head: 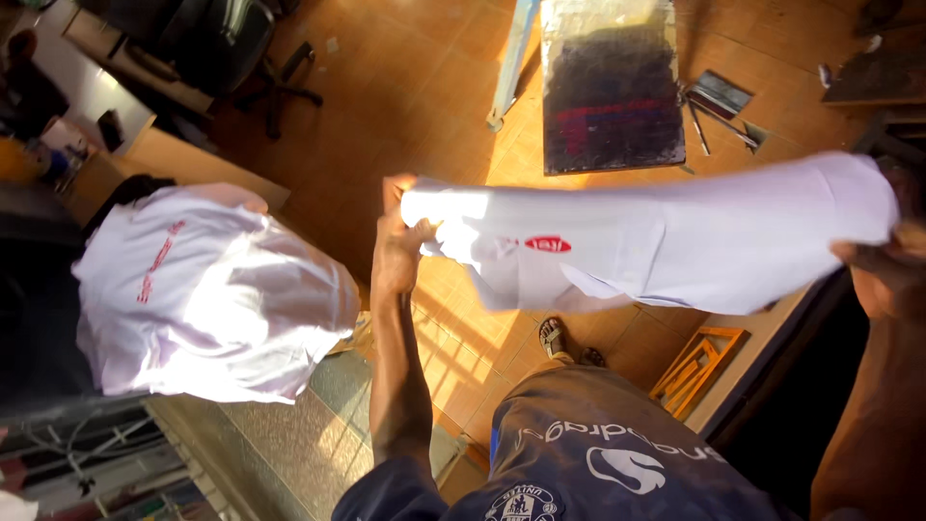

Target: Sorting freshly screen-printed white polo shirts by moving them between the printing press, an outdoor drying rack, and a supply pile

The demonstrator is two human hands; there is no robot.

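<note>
nearest the camera is the person's own dark printed shirt (pixel 588 463), and above it both bare arms reach out holding a folded white garment (pixel 675 241) stretched level in the air over the orange tiled floor (pixel 405 106). the left hand (pixel 397 241) has its grip closed on the garment's left end, fingers bunched around the cloth; the right hand (pixel 883 275) pinches the right end, though that grip is partly cut off by the frame edge. the cloth looks light, soft and limp, sagging between the hands, so it likely needs holding at both ends or corners to stay flat. to the left a pile of white shirts (pixel 212 289) lies on a speckled stone desk (pixel 289 444). far off stands a dark rectangular printing screen (pixel 610 87).
</note>
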